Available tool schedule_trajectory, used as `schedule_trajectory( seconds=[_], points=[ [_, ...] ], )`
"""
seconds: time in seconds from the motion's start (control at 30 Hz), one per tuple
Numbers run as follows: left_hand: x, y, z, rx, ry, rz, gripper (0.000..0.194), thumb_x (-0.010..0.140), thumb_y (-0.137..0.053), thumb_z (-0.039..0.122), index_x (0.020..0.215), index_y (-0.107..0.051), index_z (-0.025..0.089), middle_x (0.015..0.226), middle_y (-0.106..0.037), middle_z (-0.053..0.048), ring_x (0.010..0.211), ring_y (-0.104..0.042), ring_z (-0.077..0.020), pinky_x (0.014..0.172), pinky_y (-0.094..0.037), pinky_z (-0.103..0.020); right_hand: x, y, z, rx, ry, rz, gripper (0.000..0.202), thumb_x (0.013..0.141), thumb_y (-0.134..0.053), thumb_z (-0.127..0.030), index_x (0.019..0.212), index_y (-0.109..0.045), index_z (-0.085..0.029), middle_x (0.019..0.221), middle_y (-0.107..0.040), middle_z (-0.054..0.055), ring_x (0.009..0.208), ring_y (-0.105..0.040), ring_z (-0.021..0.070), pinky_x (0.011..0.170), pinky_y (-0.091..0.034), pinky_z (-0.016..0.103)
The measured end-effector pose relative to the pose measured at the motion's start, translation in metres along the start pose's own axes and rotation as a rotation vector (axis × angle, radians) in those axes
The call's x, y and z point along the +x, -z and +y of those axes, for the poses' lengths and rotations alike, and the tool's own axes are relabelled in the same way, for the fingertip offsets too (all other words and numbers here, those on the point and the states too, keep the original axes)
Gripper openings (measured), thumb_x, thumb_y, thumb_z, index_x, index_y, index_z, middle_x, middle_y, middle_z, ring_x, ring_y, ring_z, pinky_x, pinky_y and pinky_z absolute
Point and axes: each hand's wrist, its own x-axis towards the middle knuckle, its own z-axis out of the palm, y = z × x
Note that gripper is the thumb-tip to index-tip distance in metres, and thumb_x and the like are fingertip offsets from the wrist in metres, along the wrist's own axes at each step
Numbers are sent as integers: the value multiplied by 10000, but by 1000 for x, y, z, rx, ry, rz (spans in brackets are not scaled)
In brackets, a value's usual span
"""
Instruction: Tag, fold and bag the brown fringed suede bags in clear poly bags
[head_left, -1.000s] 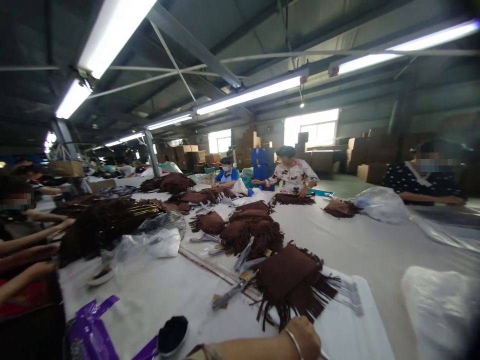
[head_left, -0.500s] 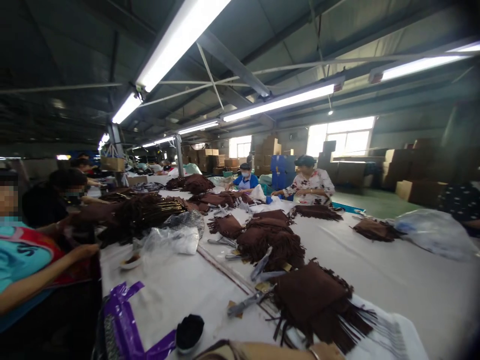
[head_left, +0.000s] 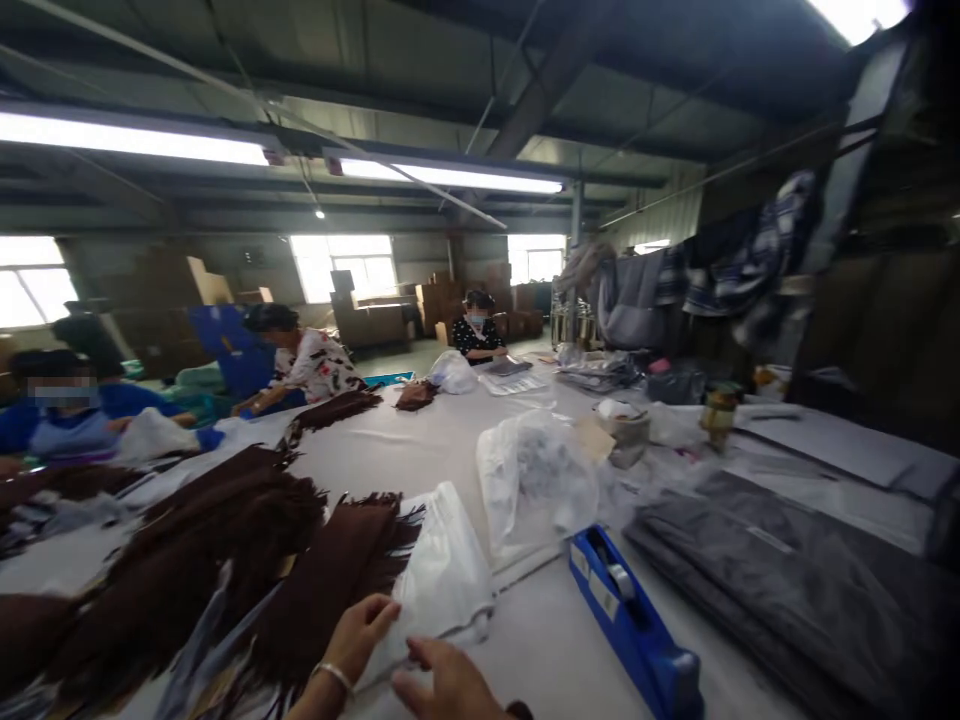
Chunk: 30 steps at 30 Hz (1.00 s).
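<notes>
My left hand (head_left: pixel 361 632), with a bracelet at its wrist, is at the near edge of a white plastic bag (head_left: pixel 444 565); its thumb and fingers come together there, and what they hold is too blurred to tell. Just to its right is my right hand (head_left: pixel 442 680), its thumb and forefinger spread apart with nothing seen between them. Beside my left hand lies a folded dark brown fringed cloth (head_left: pixel 322 580), partly under the white bag. A blue tape dispenser (head_left: pixel 634 625) stands to the right of my right hand.
More brown fringed cloths (head_left: pixel 217 540) are piled on the left of the white table (head_left: pixel 420 445). A clear bag (head_left: pixel 536 480) lies ahead, and grey packed cloth (head_left: pixel 795 570) at the right. Across the table sit a person in floral (head_left: pixel 319 362), one in blue and one in dots.
The view has swung to the right. Both my hands now show at the bottom near the white bag; before, only a forearm and part of a hand showed. The tape dispenser has come into view.
</notes>
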Motion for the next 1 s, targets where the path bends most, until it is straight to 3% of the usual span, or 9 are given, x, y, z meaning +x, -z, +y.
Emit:
schedule_trajectory(
  seconds=[0.13,0.27,0.4,0.5,0.63,0.77,0.83,0.9,1.0],
  points=[
    [-8,-15,14,-93,-24,-50,364,680,-541,544,591,-616,200,610,-607,-29,644,-557,-220,630,-442,-312,44,7,-1,211,-160,24,290,800,-556,-329,934,-653,-90,773,-698,103,648,-654,198,563,-493,277],
    [1,-18,9,-150,98,178,405,648,-529,573,608,-570,171,571,-573,-29,552,-528,-174,560,-438,-278,48,10,17,302,-210,51,198,790,-523,-255,814,-645,-101,715,-678,78,591,-628,134,523,-460,203],
    [21,-9,3,-88,211,398,431,803,-323,508,792,-550,142,657,-597,-72,537,-550,-176,532,-445,-284,39,17,33,341,-330,-57,406,828,-426,-254,1166,-525,-54,712,-669,89,546,-638,135,482,-486,213],
    [29,-3,12,25,169,478,349,873,-306,400,877,-544,145,750,-618,-91,665,-592,-203,629,-439,-293,28,26,24,316,-361,-213,545,850,-383,-264,1346,-340,-41,622,-654,72,503,-641,169,467,-515,275],
    [16,-7,33,161,20,390,243,897,-401,347,951,-580,191,737,-636,-58,697,-616,-213,674,-407,-276,10,46,-14,232,-229,-277,500,878,-397,-414,1296,-466,-147,676,-677,80,605,-666,230,596,-546,402],
    [-9,-22,48,386,-180,245,284,928,-394,360,1048,-602,208,869,-672,-104,819,-636,-250,708,-422,-284,18,68,-38,-327,201,66,450,824,-551,-280,1270,-498,-265,1234,-570,73,1193,-474,237,1019,-351,394],
    [-17,-29,52,549,-229,116,288,908,-450,385,1067,-608,204,882,-674,-120,842,-637,-274,715,-444,-305,31,77,-32,-550,268,120,353,741,-588,-129,1084,-639,-200,1139,-614,106,1156,-487,259,995,-360,393],
    [-22,-31,53,667,-211,8,276,838,-574,359,1046,-625,185,799,-671,-125,791,-640,-295,690,-465,-328,43,87,-18,-560,208,93,235,668,-570,-28,823,-704,-144,918,-663,126,996,-567,261,891,-426,369],
    [-25,-12,49,710,-119,17,227,793,-581,183,1008,-643,149,720,-655,-130,724,-635,-292,665,-479,-348,46,112,4,-521,169,151,241,635,-523,10,713,-703,-129,835,-656,124,920,-577,244,851,-430,342]
  ],
)
